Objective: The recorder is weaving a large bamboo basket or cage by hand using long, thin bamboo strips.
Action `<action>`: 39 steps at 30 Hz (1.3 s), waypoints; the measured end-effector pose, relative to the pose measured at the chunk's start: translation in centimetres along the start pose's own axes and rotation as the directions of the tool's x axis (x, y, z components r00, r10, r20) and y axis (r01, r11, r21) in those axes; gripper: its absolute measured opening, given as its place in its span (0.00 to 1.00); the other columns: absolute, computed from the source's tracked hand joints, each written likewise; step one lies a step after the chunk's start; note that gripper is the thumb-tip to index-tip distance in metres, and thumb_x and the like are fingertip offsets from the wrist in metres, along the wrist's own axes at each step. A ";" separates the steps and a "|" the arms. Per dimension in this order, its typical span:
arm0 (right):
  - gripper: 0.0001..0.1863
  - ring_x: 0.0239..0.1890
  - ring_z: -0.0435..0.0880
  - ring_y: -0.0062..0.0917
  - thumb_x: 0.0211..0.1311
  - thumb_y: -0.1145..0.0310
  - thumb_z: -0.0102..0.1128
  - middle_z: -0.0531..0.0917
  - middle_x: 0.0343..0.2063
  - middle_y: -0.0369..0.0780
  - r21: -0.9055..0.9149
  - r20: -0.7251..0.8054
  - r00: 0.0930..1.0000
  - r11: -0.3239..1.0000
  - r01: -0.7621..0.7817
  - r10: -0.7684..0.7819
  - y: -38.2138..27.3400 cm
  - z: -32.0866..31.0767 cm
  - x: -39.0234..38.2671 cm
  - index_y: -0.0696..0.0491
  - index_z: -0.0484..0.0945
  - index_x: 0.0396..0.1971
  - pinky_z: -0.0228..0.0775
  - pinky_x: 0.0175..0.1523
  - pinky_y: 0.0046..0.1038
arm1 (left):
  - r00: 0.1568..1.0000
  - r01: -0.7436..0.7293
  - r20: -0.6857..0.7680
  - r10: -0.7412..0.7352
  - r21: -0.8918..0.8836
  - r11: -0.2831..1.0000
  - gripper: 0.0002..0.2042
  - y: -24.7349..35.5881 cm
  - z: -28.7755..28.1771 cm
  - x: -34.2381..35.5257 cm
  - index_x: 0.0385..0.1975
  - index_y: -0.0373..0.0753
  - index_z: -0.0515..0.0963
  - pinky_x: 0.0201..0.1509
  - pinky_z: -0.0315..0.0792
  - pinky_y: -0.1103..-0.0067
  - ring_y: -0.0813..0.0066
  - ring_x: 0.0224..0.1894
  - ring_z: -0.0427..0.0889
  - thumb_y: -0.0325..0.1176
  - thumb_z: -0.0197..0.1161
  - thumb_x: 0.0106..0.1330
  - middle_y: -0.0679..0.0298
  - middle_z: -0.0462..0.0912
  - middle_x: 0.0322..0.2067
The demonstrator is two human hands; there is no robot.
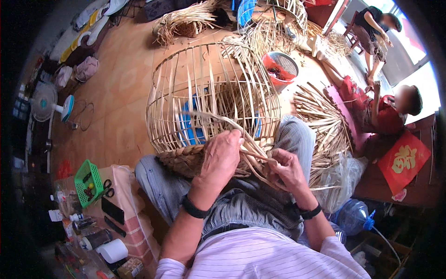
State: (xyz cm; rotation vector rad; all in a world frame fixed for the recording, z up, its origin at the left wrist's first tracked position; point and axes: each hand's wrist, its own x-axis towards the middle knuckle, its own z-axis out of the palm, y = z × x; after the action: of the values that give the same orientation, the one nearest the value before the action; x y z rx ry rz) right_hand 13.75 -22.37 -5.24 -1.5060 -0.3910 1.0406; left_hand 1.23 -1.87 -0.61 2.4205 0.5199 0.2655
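A large open-ribbed wicker basket frame point(186, 151) lies against my knees, with thin upright ribs and a thick braided band along the side nearest me. My left hand point(222, 152) is closed on pale dried plant strips at that band. Its fingertips pinch them where they cross. To the right, my right hand point(285, 168) grips the same bundle of strips point(253, 148) between thumb and fingers. Several strip ends stick out past both hands. Through the ribs, something blue point(188, 121) shows inside or behind the frame; I cannot tell which.
A fan of loose strips point(320, 114) lies by my right knee, near a plastic bag point(346, 179) and a water jug point(355, 217). Beyond the frame stands a bin point(283, 69). At left, a cloth-covered table holds a green basket point(88, 183) and scissors point(108, 188). Two people sit at right.
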 end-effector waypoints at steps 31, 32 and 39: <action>0.13 0.39 0.88 0.48 0.68 0.63 0.71 0.85 0.36 0.48 -0.839 0.177 0.817 0.350 0.417 -0.549 -3.9 0.8 3.3 0.53 0.80 0.46 0.79 0.42 0.46 | 0.971 -0.025 0.235 0.041 -0.071 0.997 0.12 -0.6 -4.2 0.9 0.54 0.35 0.78 0.51 0.80 0.57 0.42 0.48 0.88 0.19 0.56 0.75 0.42 0.87 0.42; 0.12 0.38 0.89 0.47 0.68 0.64 0.70 0.85 0.34 0.48 -0.821 0.212 0.839 0.374 0.431 -0.502 -3.6 0.8 3.5 0.53 0.81 0.46 0.79 0.40 0.45 | 0.979 -0.068 0.183 0.085 -0.098 0.993 0.13 -0.8 -4.1 0.8 0.55 0.35 0.78 0.52 0.80 0.58 0.43 0.49 0.88 0.18 0.57 0.74 0.43 0.87 0.43; 0.10 0.28 0.75 0.13 0.77 0.73 0.64 0.78 0.23 0.32 -0.613 -0.181 0.891 0.756 0.230 -0.417 -1.0 -3.8 0.9 0.60 0.78 0.33 0.72 0.34 0.23 | 0.986 -0.141 -0.106 0.131 -0.096 0.985 0.21 -1.3 -3.8 -2.7 0.56 0.35 0.79 0.60 0.82 0.65 0.49 0.53 0.88 0.11 0.60 0.65 0.50 0.85 0.51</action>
State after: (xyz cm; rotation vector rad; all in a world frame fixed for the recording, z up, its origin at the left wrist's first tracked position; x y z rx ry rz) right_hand 17.51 -23.76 -5.11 -2.0162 -0.7696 0.3908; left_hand -2.74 -0.01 1.40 2.3534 0.3740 0.4622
